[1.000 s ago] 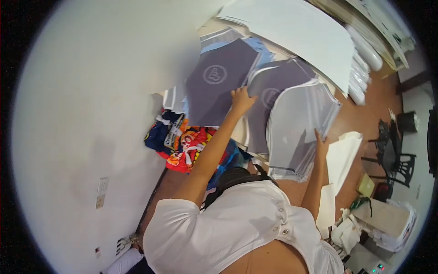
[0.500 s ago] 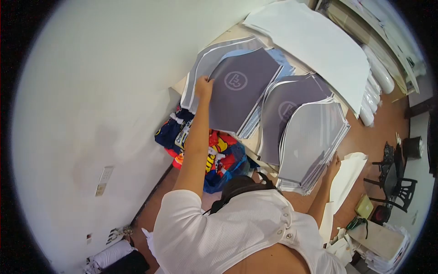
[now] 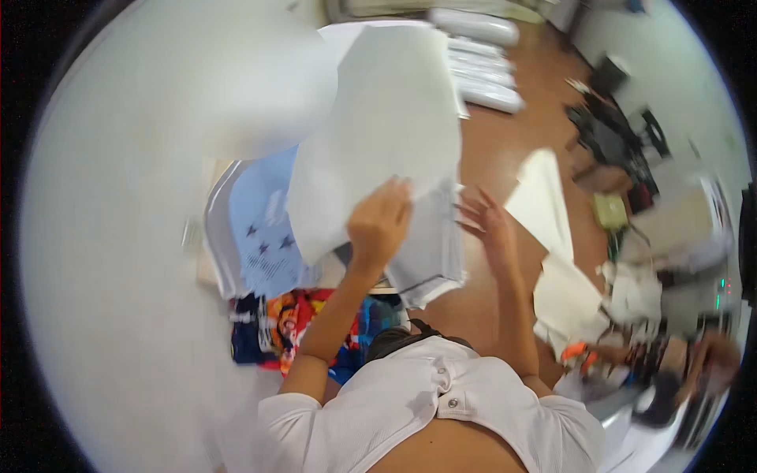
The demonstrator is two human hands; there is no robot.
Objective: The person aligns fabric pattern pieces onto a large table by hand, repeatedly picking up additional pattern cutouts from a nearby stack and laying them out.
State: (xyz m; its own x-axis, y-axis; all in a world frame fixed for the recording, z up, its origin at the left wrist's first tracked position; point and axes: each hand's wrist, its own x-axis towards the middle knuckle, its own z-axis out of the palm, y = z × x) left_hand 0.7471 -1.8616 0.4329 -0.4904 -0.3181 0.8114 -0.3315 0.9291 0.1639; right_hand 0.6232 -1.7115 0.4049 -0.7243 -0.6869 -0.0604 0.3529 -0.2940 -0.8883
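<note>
Fingers of the left hand (image 3: 381,225) are held close together and partly bent, with the back of the hand turned to the camera at the middle of the frame. The hand is set over the lower part of a large white sheet (image 3: 394,102); whether the sheet is gripped or only pressed cannot be told, as the hand is blurred. The white sheet is spread from the centre to the top of the frame, and its lower right part is bordered by a stack of grey sheets (image 3: 430,256).

The right hand (image 3: 490,225) is opened, its fingers spread, right of centre. Nothing is seen to be grasped by it; its fingertips are brought close to the right edge of the stack, but contact cannot be made out.

At the left, a light blue sheet (image 3: 272,205) marked with dark stars is laid beside pale grey pieces (image 3: 221,229) on a tabletop (image 3: 206,268). Brightly patterned fabric (image 3: 272,323) is bunched below them. Plastic-wrapped rolls (image 3: 473,63) are grouped at the top, and cream pieces (image 3: 544,201) are strewn on the brown floor (image 3: 489,150) at the right, near a yellowish box (image 3: 609,211).
</note>
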